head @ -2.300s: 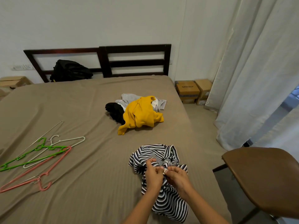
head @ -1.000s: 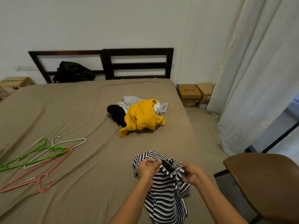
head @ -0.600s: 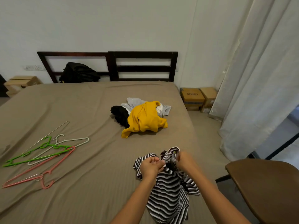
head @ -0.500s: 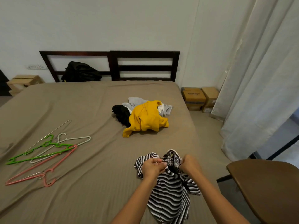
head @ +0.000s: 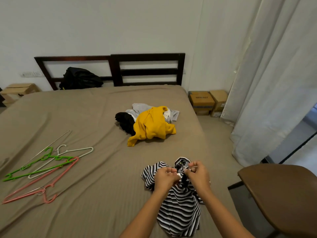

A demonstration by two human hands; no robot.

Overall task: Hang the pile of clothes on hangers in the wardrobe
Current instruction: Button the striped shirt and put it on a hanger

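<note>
- Striped garment (head: 178,208): bunched top edge held at the near right part of the bed (head: 85,212), the rest trailing towards the person.
- Left hand (head: 165,177): fingers curled, fingertips pinching a fold of striped cloth.
- Right hand (head: 198,176): fingers curled, thumb and forefinger pinching the cloth just beside the left hand. The two hands almost touch.
- Judged step: finding and opening the neck of the garment so that a hanger can go in.
- To do it well: work along the edge until the opening is plain, draw the hands apart to spread it, then shake out the twist before reaching for a hanger.
- Count, clothes: one in hand; pile (head: 151,124) mid-bed, well apart, shows yellow, black and pale grey pieces, so at least three. A white scrap may be a fourth; cannot tell.
- Count, hangers: heap at left of the bed holds green hanger (head: 39,166), white hanger (head: 75,152), pink hanger (head: 39,186), thin wire hanger (head: 51,145). At least four; overlap hides any more.
- Wardrobe: not in view.
</note>
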